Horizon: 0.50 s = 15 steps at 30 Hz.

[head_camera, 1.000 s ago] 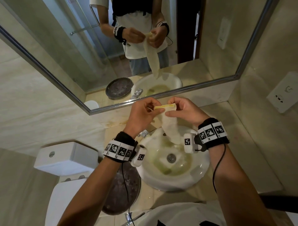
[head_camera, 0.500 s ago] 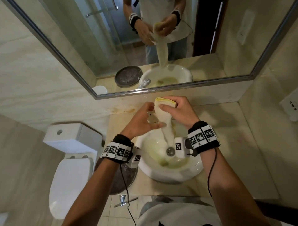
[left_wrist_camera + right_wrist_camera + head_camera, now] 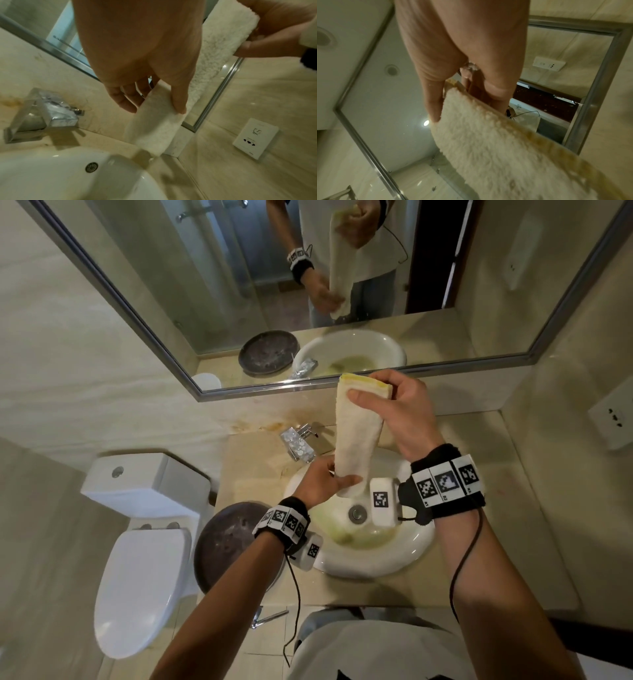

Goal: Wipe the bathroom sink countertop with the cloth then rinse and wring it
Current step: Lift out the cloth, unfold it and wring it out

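cloth (image 3: 356,436): folded strip, now drawn out long over sink (image 3: 373,559) | right hand (image 3: 400,412): pinches top end, raised from earlier | left hand (image 3: 320,484): slid down, grips bottom end | status: judged wringing stage, squeezing water downward; faucet (image 3: 298,445) beyond left hand.

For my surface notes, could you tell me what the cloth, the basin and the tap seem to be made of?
Cloth: soft looped terry, cream with a yellow edge, judging by its fuzzy pile. Basin: probably glazed white ceramic; it looks smooth and glossy. Tap: seemingly polished chrome metal, given its mirror-like reflections.
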Tool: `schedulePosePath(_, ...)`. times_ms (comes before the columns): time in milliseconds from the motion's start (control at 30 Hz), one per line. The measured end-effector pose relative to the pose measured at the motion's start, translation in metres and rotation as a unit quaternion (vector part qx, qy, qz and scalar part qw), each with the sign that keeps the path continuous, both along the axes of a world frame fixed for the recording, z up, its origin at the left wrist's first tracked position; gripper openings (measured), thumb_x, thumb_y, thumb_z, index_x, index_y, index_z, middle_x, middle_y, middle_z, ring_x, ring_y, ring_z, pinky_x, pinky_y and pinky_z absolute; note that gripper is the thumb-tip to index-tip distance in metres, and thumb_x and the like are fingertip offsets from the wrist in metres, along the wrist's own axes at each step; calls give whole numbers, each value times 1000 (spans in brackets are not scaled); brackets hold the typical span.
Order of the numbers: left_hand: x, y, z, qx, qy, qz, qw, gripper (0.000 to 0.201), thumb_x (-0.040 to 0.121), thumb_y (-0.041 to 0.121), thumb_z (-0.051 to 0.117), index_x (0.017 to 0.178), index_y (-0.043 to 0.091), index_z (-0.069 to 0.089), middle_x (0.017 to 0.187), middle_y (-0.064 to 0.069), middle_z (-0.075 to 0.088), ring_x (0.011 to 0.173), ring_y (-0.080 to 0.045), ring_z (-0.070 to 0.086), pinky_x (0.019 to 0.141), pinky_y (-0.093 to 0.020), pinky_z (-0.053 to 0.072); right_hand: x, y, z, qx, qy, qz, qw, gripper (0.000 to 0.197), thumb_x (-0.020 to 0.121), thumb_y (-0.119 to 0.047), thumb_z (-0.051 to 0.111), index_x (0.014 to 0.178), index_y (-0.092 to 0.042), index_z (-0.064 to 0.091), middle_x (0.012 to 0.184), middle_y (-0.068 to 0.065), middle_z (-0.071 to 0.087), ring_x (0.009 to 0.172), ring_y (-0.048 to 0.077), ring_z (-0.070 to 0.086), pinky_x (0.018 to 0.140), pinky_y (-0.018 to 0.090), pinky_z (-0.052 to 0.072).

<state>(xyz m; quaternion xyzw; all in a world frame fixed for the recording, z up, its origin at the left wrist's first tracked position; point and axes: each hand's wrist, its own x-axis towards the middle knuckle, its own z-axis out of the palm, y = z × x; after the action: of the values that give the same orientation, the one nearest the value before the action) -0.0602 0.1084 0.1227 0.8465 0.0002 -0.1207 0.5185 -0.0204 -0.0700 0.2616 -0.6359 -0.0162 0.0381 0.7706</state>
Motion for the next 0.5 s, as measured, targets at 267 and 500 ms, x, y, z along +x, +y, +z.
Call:
schedulePosePath(267,12,19,-40,62,50,-87,993,48,79,47,78,119,22,69,116,7,72,104,-13,68,90,-36,56,-1,14,-1,52,29,-106,993,36,77,-15,85,109,-7,69,104,10,75,98,25,71,87,40,57)
schedulePosePath(500,21,31,-53,56,95,-139,984,23,92,27,66,108,11,70,102,-5,72,94,-20,67,80,-29,51,-11,16,-10,87,45,-192,977,32,78,-11,84,105,-8,67,101,11,74,93,25,70,85,43,56)
